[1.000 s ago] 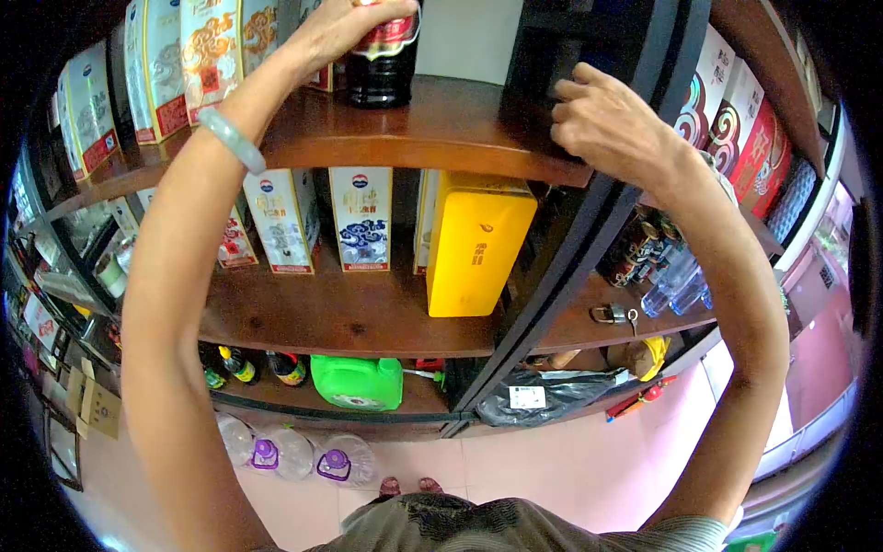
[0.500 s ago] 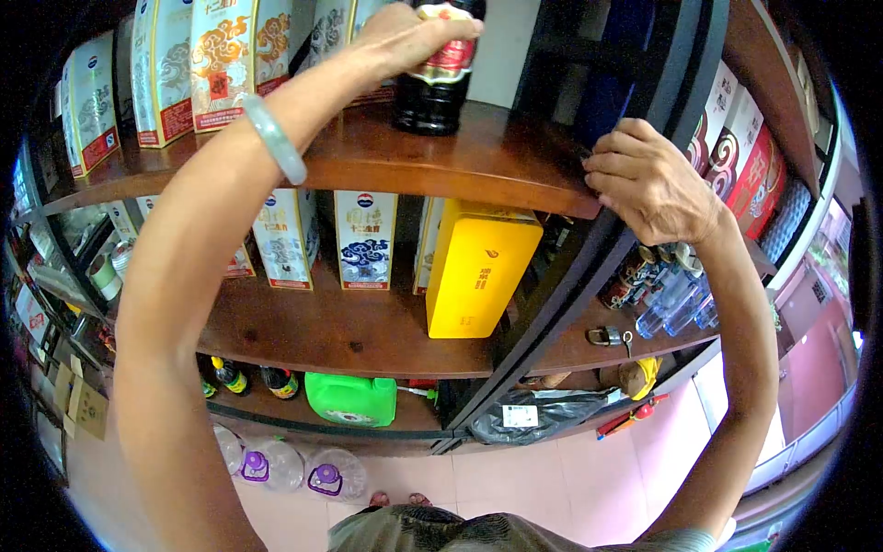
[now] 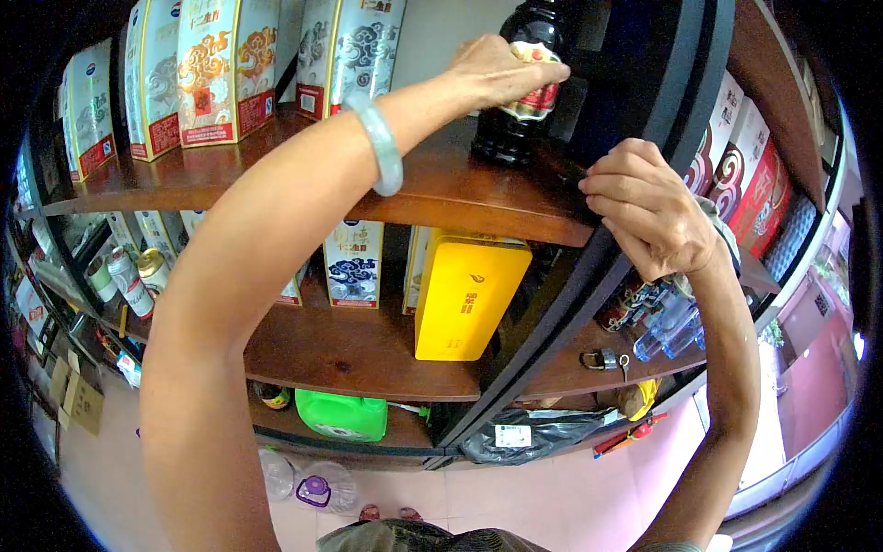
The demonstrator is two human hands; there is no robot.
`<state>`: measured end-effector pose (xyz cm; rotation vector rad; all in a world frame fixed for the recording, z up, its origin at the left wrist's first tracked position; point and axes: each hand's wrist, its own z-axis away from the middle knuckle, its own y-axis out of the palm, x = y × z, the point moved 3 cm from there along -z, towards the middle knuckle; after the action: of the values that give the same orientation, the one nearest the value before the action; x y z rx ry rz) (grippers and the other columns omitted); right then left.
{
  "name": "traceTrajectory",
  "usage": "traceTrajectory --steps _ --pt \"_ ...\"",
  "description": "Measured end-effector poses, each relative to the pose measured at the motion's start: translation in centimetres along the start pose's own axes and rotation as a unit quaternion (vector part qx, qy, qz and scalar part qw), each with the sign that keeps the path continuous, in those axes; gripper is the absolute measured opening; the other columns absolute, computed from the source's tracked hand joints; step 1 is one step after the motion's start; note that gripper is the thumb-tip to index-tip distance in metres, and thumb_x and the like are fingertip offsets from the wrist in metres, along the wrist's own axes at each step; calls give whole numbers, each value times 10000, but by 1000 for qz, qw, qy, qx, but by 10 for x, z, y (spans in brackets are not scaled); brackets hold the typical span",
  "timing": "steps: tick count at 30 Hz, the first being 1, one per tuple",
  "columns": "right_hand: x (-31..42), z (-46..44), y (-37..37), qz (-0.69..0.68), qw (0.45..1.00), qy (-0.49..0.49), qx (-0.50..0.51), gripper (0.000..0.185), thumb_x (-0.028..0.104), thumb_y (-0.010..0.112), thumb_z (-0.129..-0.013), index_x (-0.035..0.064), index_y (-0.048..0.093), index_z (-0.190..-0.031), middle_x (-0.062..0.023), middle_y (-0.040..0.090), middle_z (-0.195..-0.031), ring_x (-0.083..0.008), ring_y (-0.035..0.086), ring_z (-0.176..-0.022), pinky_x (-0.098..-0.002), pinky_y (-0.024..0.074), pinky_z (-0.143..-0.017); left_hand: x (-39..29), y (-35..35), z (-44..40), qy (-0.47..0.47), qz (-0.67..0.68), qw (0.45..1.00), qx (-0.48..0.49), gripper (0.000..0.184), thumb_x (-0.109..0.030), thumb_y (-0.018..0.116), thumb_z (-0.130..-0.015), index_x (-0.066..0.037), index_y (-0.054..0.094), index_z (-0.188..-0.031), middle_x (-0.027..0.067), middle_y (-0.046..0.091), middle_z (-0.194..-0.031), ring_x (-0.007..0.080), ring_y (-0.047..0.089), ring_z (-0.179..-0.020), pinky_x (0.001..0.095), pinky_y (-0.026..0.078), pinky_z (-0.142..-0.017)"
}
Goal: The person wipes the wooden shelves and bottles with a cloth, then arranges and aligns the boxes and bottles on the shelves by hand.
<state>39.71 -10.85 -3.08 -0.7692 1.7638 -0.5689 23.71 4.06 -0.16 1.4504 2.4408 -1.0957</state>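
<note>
My left hand point(image 3: 509, 75), with a pale jade-like bangle point(image 3: 377, 147) on the wrist, is closed around a dark glass bottle point(image 3: 506, 138) with a red and gold label. The bottle stands upright, its base at the upper wooden shelf point(image 3: 441, 189), close to the black upright post point(image 3: 635, 156). In front of that post is my right hand point(image 3: 651, 207), its fingers curled together near the shelf's right end. A bit of greyish material shows behind its wrist; whatever the fingers hold is hidden.
Tall boxed bottles point(image 3: 221, 74) line the upper shelf's left. Below stand a yellow box point(image 3: 471, 299) and a white-blue box point(image 3: 354, 267). A padlock point(image 3: 600, 359) lies on the right shelf. Lower down are a green jug point(image 3: 340, 416), a black bag point(image 3: 529, 437) and clear plastic jugs point(image 3: 326, 488) on the floor.
My left hand and the dark bottle have moved right along the upper shelf, towards the black post. My right hand stays near the post, fingers still curled. The view has shifted slightly.
</note>
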Motion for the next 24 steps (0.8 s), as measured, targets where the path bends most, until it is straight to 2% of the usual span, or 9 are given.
traceTrajectory --steps 6,10,13,15,18,21,22,23,24 --pt "-3 5 4 38 998 -19 -36 256 3 637 -549 -82 562 -779 -193 584 -941 -353 567 -850 -406 480 -680 8 9 -14 21 -23 1000 3 732 -726 566 -633 -15 689 -758 211 651 -793 291 644 -753 346 494 -694" --pt "6 7 5 105 985 46 -125 287 -57 661 -549 -82 568 -820 -184 600 -922 -347 580 -831 -386 499 -707 16 16 -21 42 -8 999 -18 709 -715 580 -630 -28 693 -766 205 653 -792 284 649 -740 348 501 -721" --pt "19 21 3 112 957 117 -239 167 -31 650 -703 -65 590 -855 -195 607 -920 -332 591 -827 -388 490 -720 12 11 -19 28 14 999 18 765 -702 605 -610 26 677 -833 243 637 -886 316 639 -819 347 497 -767" --pt "23 40 5 82 909 226 -340 108 33 571 -826 -65 600 -859 -187 616 -920 -281 593 -845 -359 466 -757 14 13 -21 18 37 998 39 799 -709 611 -596 41 676 -863 249 635 -931 324 638 -850 347 494 -788" --pt "23 63 11 -83 795 346 -491 158 70 527 -886 -58 620 -875 -144 622 -976 -197 571 -918 -285 415 -829 18 17 -26 19 7 999 46 767 -712 600 -614 20 688 -826 223 652 -886 307 644 -827 345 492 -781" --pt "20 81 15 -252 716 357 -544 212 97 479 -925 -63 613 -962 -161 573 -1095 -215 535 -1029 -324 407 -931 21 16 -25 17 35 998 52 777 -720 594 -616 26 689 -811 219 653 -861 290 647 -806 339 492 -765" --pt "19 81 15 -269 704 347 -559 217 104 483 -924 -63 612 -977 -164 583 -1090 -217 544 -1013 -315 413 -912 22 18 -29 21 -1 997 73 619 -647 581 -705 -81 664 -941 136 658 -859 211 639 -766 324 503 -699" --pt "20 83 15 -278 681 362 -572 218 109 494 -920 -62 612 -986 -164 595 -1078 -216 552 -994 -310 422 -881 25 18 -29 16 41 997 63 793 -732 579 -609 23 689 -828 219 652 -853 293 644 -819 349 489 -761" --pt "21 83 15 -295 671 363 -575 219 112 498 -919 -62 612 -986 -163 598 -1074 -213 555 -984 -307 427 -862 26 18 -30 13 34 997 63 797 -734 575 -609 20 688 -841 219 651 -860 296 643 -824 352 489 -759"
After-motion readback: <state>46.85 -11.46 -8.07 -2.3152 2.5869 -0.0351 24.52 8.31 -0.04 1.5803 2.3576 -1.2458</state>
